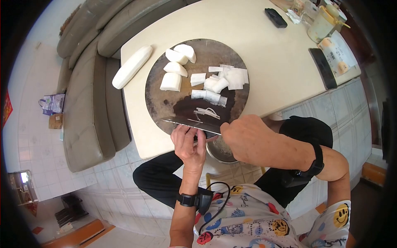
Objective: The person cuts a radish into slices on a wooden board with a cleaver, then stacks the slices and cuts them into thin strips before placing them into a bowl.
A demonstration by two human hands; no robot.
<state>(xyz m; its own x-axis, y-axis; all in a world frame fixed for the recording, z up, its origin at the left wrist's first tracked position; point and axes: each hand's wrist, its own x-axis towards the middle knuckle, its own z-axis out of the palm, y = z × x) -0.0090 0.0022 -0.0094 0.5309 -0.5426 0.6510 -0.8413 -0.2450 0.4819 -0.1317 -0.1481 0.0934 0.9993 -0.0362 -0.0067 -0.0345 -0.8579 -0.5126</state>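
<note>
My right hand [248, 138] is closed around the handle of a kitchen knife [192, 124], its blade pointing left over the near edge of a round wooden chopping board [161, 109]. Just below the blade, my left hand [189, 144] has its fingers curled at the board's near rim; whatever they press on is hidden. Thin white radish strips [208, 113] lie just beyond the blade. Farther back are overlapping radish slices [235, 77] and short rows of slices [209, 97]. Thick radish chunks [170, 82] sit at the board's left.
A whole peeled white radish [132, 67] lies on the cream table [277, 62], left of the board. A black phone-like object [322, 68], a small black item [276, 18] and jars [324, 22] are at the right. A metal bowl [221, 153] is below the table edge.
</note>
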